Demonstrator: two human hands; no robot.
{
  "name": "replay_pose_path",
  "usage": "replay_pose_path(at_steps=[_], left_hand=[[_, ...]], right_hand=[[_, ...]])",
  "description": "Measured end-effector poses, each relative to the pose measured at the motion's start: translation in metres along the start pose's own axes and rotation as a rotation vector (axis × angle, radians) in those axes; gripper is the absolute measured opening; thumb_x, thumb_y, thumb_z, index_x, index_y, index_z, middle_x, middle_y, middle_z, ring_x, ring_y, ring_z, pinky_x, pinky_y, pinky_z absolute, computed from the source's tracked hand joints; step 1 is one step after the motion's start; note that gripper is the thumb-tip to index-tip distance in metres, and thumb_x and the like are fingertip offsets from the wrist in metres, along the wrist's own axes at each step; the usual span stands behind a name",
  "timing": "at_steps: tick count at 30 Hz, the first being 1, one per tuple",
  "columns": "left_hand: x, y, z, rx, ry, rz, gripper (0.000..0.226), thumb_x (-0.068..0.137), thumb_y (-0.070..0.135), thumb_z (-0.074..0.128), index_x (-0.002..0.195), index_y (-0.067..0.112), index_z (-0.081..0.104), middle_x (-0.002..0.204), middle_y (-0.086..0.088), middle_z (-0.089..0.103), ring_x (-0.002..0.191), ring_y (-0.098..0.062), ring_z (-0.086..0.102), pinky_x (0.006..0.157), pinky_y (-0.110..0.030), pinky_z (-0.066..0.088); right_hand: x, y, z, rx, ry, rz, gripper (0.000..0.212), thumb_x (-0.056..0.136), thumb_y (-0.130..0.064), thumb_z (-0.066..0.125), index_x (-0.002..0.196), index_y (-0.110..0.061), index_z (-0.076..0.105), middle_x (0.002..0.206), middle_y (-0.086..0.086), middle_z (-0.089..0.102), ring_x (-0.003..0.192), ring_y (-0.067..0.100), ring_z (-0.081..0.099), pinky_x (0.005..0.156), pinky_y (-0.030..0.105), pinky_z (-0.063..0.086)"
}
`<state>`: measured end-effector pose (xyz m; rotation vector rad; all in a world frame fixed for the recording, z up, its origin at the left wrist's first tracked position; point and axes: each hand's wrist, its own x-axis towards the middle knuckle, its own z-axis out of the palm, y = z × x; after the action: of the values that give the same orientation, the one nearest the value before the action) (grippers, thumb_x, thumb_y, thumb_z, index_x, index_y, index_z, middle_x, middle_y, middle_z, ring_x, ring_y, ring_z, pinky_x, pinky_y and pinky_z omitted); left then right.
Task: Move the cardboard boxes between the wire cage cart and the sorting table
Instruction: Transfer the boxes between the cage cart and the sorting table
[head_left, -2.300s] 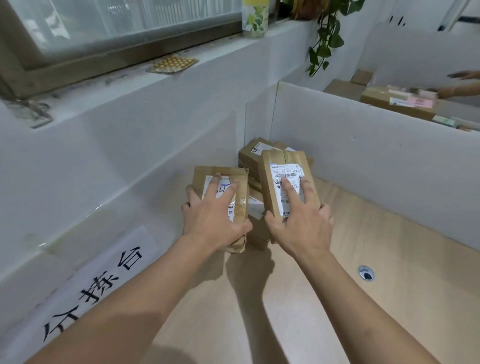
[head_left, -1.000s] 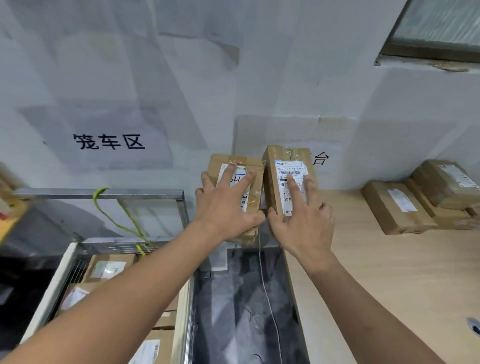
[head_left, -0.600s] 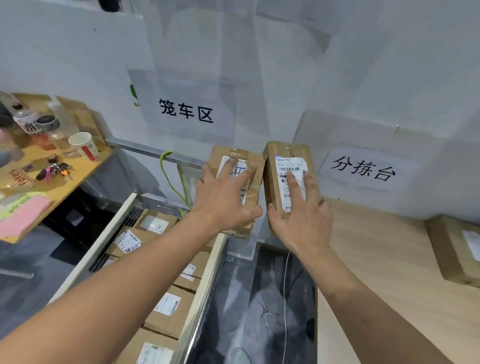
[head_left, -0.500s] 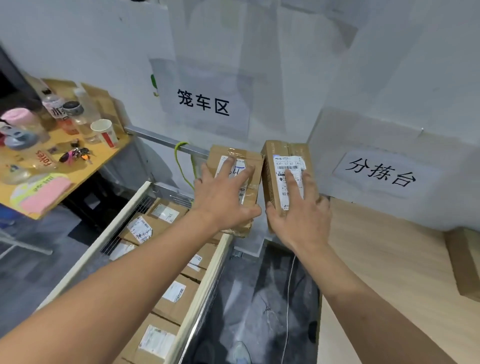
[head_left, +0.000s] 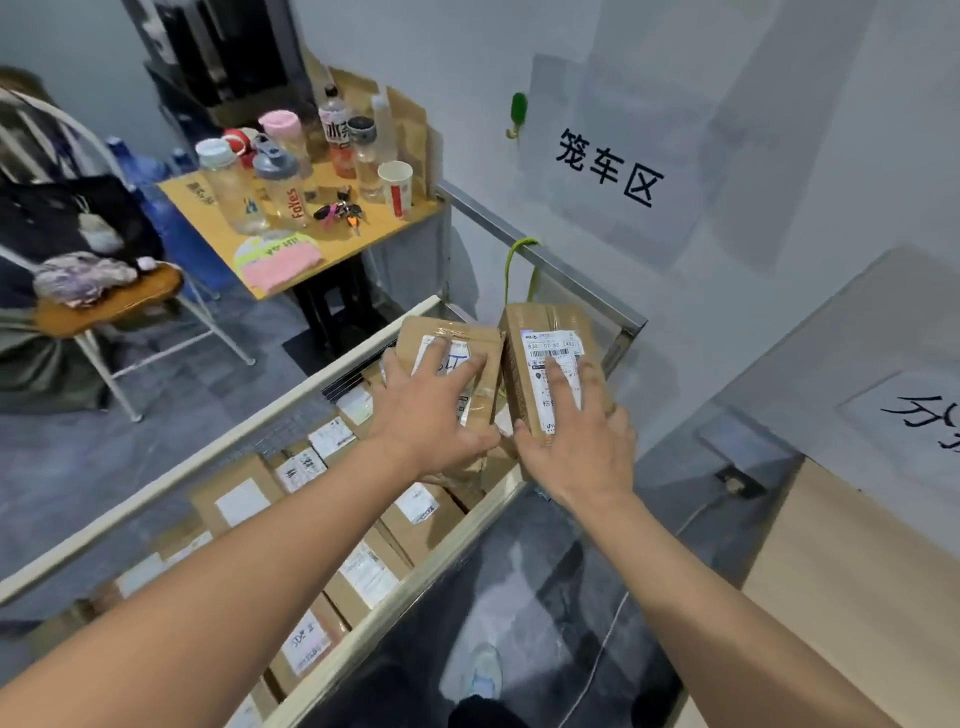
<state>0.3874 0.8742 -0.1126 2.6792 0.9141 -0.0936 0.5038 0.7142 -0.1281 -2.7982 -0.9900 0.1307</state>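
Two cardboard boxes are held side by side above the far end of the wire cage cart (head_left: 311, 415). The left box (head_left: 457, 343) is gripped by the left hand (head_left: 431, 415), whose fingers are spread flat across the white label on top while the thumb wraps around the near right edge. The right box (head_left: 545, 353), taller and bearing a barcode label, is gripped by the right hand (head_left: 576, 441) in the same manner, with the fingers laid over the label. The two boxes are seen touching or nearly touching along their inner sides. Below them, the cart is filled with many more labelled boxes (head_left: 363, 571) packed closely together. At the near right, a corner of the light wooden bench (head_left: 857, 597) is visible, well apart from the held boxes. On the far wall, a paper sign (head_left: 608, 166) with black characters is fixed. At the far left, a small yellow table (head_left: 322, 244) carrying bottles, a paper cup (head_left: 397, 187) and keys (head_left: 340, 213) is seen beside a chair (head_left: 114, 306).
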Motion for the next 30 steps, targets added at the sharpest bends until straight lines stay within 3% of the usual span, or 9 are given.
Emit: replay_pose_path(at_steps=[2,6,11,19,23,27,30], left_hand=[[-0.004,-0.023,0.0,-0.009,-0.015,-0.031,0.104,0.064,0.089,0.055,0.156,0.055,0.019,0.167,0.006,0.014,0.146,-0.057,0.014,0.11,-0.07,0.035],[-0.014,-0.065,-0.001,-0.018,-0.041,-0.091,0.11,0.056,0.095,0.039,0.157,0.054,0.02,0.166,0.005,0.015,0.144,-0.054,0.017,0.109,-0.067,0.038],[-0.025,-0.115,0.016,-0.033,-0.082,-0.157,0.101,0.07,0.086,0.058,0.157,0.054,0.02,0.167,0.005,0.014,0.145,-0.053,0.016,0.111,-0.066,0.034],[-0.017,-0.162,0.072,-0.156,-0.178,-0.326,0.1,0.069,0.078,0.058,0.157,0.055,0.016,0.168,0.009,0.013,0.149,-0.054,0.006,0.117,-0.067,0.029],[-0.01,-0.175,0.117,-0.154,-0.189,-0.428,0.094,0.074,0.076,0.06,0.156,0.054,0.019,0.168,0.004,0.014,0.149,-0.054,0.013,0.114,-0.067,0.03],[-0.017,-0.189,0.171,-0.196,-0.176,-0.52,0.089,0.073,0.081,0.051,0.154,0.053,0.026,0.163,0.005,0.019,0.145,-0.06,0.018,0.108,-0.073,0.036],[-0.015,-0.205,0.222,-0.167,-0.268,-0.592,0.102,0.07,0.095,0.03,0.159,0.051,0.011,0.166,0.005,0.013,0.151,-0.051,0.015,0.113,-0.072,0.03]], right_hand=[[0.003,-0.018,0.006,-0.009,-0.044,-0.027,0.085,0.09,-0.072,0.041,0.161,-0.045,0.002,0.171,-0.001,0.001,0.132,0.045,0.039,0.111,0.054,0.038],[0.007,-0.055,0.024,-0.04,-0.11,-0.083,0.086,0.09,-0.073,0.04,0.161,-0.047,0.0,0.172,-0.001,0.001,0.131,0.047,0.039,0.111,0.056,0.038],[0.006,-0.097,0.055,-0.054,-0.206,-0.132,0.086,0.089,-0.074,0.043,0.161,-0.047,0.003,0.172,-0.002,0.003,0.13,0.048,0.04,0.111,0.055,0.038],[0.03,-0.112,0.133,-0.008,-0.411,-0.185,0.081,0.091,-0.071,0.043,0.158,-0.052,0.002,0.171,-0.006,-0.001,0.136,0.044,0.034,0.113,0.059,0.034],[0.045,-0.111,0.182,-0.023,-0.41,-0.287,0.082,0.087,-0.072,0.049,0.158,-0.053,0.012,0.167,0.008,0.014,0.131,0.047,0.039,0.107,0.056,0.039],[0.064,-0.104,0.229,-0.025,-0.629,-0.322,0.09,0.085,-0.071,0.054,0.156,-0.059,0.001,0.168,0.004,-0.001,0.139,0.047,0.03,0.11,0.056,0.038],[0.073,-0.1,0.265,-0.043,-0.722,-0.337,0.1,0.077,-0.067,0.062,0.151,-0.066,-0.005,0.167,-0.003,-0.009,0.137,0.044,0.027,0.107,0.055,0.039]])
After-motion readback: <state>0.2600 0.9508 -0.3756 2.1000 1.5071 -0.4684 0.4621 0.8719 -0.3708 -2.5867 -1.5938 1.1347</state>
